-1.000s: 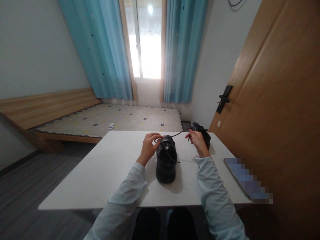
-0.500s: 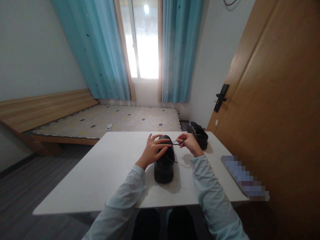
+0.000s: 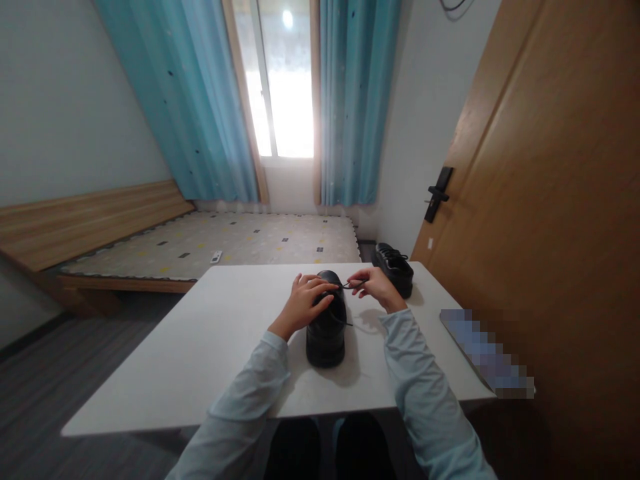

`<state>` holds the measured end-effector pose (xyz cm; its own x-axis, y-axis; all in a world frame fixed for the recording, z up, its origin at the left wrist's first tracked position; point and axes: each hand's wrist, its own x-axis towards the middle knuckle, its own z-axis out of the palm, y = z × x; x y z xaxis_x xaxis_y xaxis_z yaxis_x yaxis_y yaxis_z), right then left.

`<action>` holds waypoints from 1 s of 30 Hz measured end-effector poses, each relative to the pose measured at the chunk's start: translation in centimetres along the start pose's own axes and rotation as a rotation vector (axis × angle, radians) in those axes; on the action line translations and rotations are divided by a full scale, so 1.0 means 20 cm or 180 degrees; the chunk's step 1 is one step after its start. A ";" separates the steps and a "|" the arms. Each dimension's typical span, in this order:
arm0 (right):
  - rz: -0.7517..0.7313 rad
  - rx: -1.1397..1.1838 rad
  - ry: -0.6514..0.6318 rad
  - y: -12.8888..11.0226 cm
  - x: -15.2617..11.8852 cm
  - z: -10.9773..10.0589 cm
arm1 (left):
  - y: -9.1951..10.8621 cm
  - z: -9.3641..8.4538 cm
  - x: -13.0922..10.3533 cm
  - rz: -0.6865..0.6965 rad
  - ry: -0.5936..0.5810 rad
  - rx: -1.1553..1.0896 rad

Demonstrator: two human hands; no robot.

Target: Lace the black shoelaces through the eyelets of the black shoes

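Note:
A black lace-up shoe (image 3: 326, 347) stands upright on the white table, its heel towards me. My left hand (image 3: 306, 299) lies across the top of it, fingers stretched out and thumb apart, fingertips close to the lacing. To the right of the shoe, my right hand (image 3: 371, 285) is closed in a pinch on a dark shoelace (image 3: 347, 287), which runs from the lacing to its fingers. Another loose lace end sticks out at the shoe's right side. Part of the lacing is hidden under my left hand.
A second black shoe (image 3: 400, 272) stands at the table's (image 3: 200, 353) far right corner. A flat, pixelated object (image 3: 483, 353) lies along the right edge. Beyond are a bed (image 3: 250, 237) with a small white remote-like object (image 3: 216, 257), and a wooden door (image 3: 540, 200) at right.
The fingers of my left hand have come closer together over the shoe. My right hand has moved slightly left with the shoelace. The whole view has shifted a little.

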<state>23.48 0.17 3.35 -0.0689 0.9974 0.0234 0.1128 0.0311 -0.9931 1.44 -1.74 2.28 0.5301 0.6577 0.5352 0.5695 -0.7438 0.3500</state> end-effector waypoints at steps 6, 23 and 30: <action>0.0097 -0.0412 0.0038 0.01 0.01 -0.01 | 0.01 0.00 0.01 -0.0052 -0.0058 -0.0077; -0.0126 -0.0806 0.0170 0.04 0.02 0.03 | -0.05 0.02 0.02 -0.0027 -0.0030 0.0046; -0.0214 -0.1052 0.0250 0.03 0.02 0.05 | -0.04 0.02 0.02 -0.0139 -0.0142 0.0016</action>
<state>22.43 0.48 2.60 -0.0120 0.9940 0.1091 0.4264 0.1038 -0.8986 1.49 -0.89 1.98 0.5323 0.6942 0.4846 0.5957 -0.7138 0.3682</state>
